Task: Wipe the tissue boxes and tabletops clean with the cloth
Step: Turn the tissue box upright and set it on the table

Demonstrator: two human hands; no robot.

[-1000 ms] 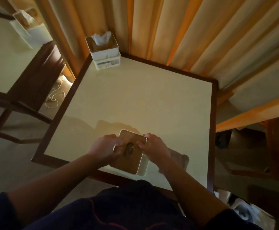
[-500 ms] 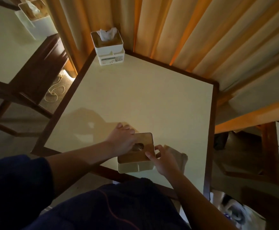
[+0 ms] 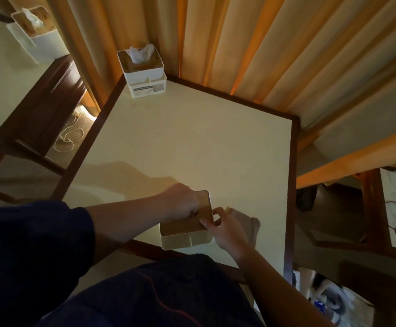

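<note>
**Steadying the near tissue box before the wipe**

Holding the near tissue box at the front edge of the table, I have both hands on its wooden lid. My left hand lies over the lid's left part, fingers curled down at the opening in the middle; whether they hook into the slot I cannot tell. My right hand pinches the lid's right edge between thumb and fingertips, a narrow grip. The cloth lies crumpled on the tabletop just beside that hand, partly hidden behind it, and neither hand holds it.

To do this step well, I judge the left hand should keep the box pinned while the right lets go and takes up the cloth, then wipes the lid and the white sides without dragging the box off the near edge, which it slightly overhangs.

A second tissue box, tissue standing out of it, sits at the far corner by the curtain; a third stands on the neighbouring table
</note>
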